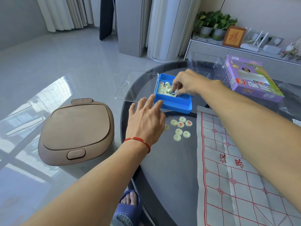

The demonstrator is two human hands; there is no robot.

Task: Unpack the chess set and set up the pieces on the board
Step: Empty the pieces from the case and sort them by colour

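— Chess pieces (pixel 166 88), where are they lying relative to the fingers?

— Most are sitting in the blue box (pixel 175 103) at the far left of the round glass table (pixel 171 160). The right hand (pixel 187 84) is reaching down into that box, its fingers (pixel 176 88) curling and pinching one pale piece (pixel 175 91) among the heap.

— And the left hand (pixel 146 118)?

— It is lying with straight, spread fingers against the near left corner of the box, gripping nothing. A red string bracelet (pixel 138 141) is circling its wrist.

— Are any pieces lying outside the box?

— Yes, a small cluster of loose discs (pixel 180 128) is lying on the glass just beside the left hand, between the box and the paper board (pixel 236 176). Two are showing red characters; the others are showing blank faces.

— What else is the box showing?

— Its clear lid (pixel 135 87) is hanging open to the left, past the table's edge. The box's right part is looking empty of pieces.

— And the board?

— It is lying unfolded and creased on the right, red grid upward, with no pieces on it. A purple carton (pixel 250 82) is resting beyond it.
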